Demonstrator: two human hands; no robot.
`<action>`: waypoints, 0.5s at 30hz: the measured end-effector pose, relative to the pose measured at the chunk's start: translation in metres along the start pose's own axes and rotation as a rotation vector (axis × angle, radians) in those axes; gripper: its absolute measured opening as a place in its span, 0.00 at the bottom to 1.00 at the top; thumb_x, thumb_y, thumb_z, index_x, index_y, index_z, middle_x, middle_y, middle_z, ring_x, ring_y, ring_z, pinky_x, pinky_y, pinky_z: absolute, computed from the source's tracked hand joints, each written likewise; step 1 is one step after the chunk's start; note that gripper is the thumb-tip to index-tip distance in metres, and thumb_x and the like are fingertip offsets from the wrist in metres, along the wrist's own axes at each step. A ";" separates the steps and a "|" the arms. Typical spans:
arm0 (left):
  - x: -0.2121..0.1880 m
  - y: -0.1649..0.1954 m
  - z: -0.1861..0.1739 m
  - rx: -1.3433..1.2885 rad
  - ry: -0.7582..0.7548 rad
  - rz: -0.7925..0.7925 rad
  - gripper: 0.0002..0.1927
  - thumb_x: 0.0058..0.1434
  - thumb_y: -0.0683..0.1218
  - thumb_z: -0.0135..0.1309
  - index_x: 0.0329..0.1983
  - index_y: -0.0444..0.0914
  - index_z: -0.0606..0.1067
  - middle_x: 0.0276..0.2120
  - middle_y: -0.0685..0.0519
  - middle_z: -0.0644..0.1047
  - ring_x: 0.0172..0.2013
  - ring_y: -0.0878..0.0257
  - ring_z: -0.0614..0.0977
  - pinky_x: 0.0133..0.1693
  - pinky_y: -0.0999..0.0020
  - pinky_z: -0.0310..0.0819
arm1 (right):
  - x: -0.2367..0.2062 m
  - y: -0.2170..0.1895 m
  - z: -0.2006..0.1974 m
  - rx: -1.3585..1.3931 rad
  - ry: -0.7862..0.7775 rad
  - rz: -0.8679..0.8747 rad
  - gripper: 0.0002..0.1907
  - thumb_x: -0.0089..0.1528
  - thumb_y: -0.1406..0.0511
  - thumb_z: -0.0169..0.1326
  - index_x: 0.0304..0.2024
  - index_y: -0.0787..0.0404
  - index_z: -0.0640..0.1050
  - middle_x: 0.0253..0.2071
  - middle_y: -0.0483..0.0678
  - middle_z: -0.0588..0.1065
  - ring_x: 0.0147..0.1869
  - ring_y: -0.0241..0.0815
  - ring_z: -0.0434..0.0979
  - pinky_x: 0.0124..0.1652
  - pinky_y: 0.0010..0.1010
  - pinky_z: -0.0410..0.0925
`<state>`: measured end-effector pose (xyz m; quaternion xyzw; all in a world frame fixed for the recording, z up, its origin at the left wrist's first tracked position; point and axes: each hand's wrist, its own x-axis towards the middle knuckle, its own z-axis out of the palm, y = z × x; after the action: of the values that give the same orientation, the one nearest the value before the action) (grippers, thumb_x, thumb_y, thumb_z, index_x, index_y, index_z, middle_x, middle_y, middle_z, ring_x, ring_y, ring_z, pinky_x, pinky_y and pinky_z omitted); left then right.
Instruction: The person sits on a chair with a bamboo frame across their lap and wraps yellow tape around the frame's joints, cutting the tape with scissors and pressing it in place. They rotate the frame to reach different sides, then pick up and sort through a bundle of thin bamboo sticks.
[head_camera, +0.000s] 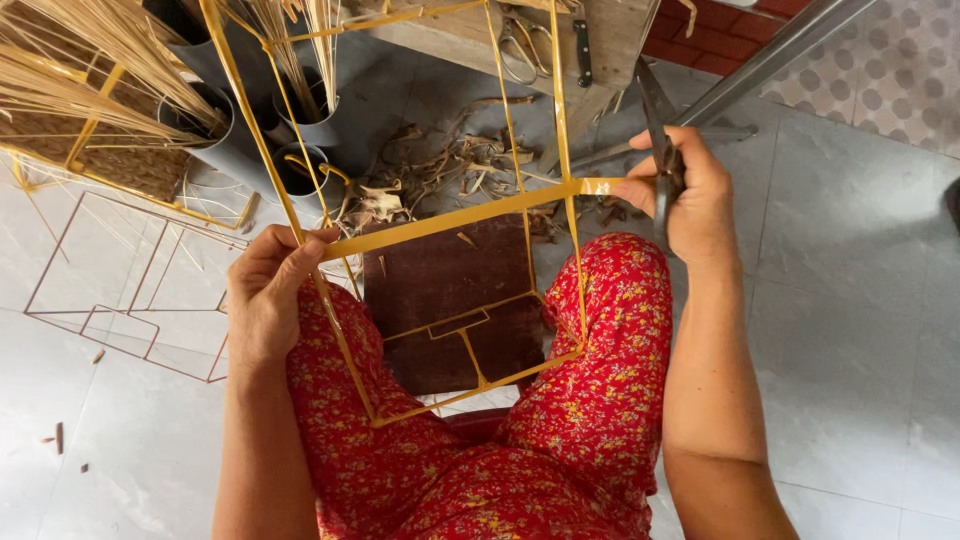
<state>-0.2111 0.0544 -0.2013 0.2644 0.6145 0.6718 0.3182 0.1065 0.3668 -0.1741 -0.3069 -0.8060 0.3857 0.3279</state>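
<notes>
Head view: left hand (268, 295) pinches yellow strip (450, 217); right hand (690, 195) grips scissors (660, 140) and the strip's end.

Grey tubes (225, 140) full of straw sticks stand at the upper left. A bare wire frame (130, 300) lies on the pale floor (860, 300). Dry scraps (440, 170) sit near a wooden bench (600, 40).

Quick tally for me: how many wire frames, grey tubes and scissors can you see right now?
Yellow-wrapped wire frame, held by left hand: 1
Bare reddish wire frame on the floor: 1
Grey tubes holding straw: 3 visible
Scissors in right hand: 1
Total: 6
</notes>
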 end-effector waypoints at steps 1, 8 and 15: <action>-0.001 0.001 0.001 0.034 0.009 0.001 0.07 0.71 0.45 0.55 0.40 0.35 0.76 0.44 0.53 0.83 0.34 0.74 0.74 0.39 0.77 0.70 | 0.001 0.002 0.003 0.013 0.002 -0.001 0.23 0.60 0.73 0.71 0.54 0.60 0.74 0.37 0.43 0.79 0.39 0.29 0.76 0.39 0.22 0.70; -0.002 0.001 0.015 0.162 0.129 0.112 0.06 0.72 0.40 0.54 0.49 0.34 0.72 0.42 0.53 0.81 0.38 0.73 0.77 0.40 0.78 0.70 | 0.003 0.013 0.025 0.085 0.001 -0.011 0.21 0.63 0.73 0.68 0.54 0.60 0.73 0.37 0.43 0.79 0.41 0.30 0.78 0.41 0.23 0.71; 0.000 -0.008 0.018 0.118 0.207 0.243 0.11 0.68 0.35 0.55 0.51 0.37 0.70 0.42 0.54 0.77 0.43 0.66 0.83 0.45 0.73 0.77 | -0.001 0.012 0.035 -0.087 -0.024 -0.065 0.23 0.62 0.72 0.68 0.57 0.61 0.74 0.39 0.46 0.79 0.41 0.32 0.77 0.43 0.25 0.71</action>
<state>-0.1966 0.0665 -0.2070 0.2846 0.6459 0.6916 0.1534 0.0835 0.3572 -0.2015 -0.2900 -0.8352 0.3432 0.3170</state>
